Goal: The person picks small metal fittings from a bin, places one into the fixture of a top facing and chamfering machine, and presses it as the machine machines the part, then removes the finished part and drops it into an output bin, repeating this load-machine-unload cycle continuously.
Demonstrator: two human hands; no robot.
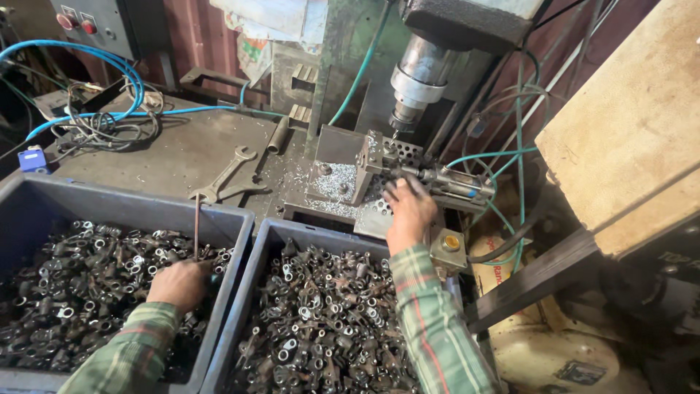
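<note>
Metal fittings (321, 328), heaped in two grey bins (248, 241) on worktop (182, 149): small, stiff, heavy for size, likely oily; best pinched by ring end. Drill press (423, 73) overhead, clamp fixture (379, 157) beneath. Right hand (410, 208) laid flat on fixture, fingers spread. Left hand (179, 283) closed around thin rod (196, 226) in left bin. Wrench (230, 174), blue hoses (109, 73) behind.

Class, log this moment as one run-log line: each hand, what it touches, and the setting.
left hand: in left bin, holding thin rod | right hand: on drill fixture | right bin: metal parts
</note>
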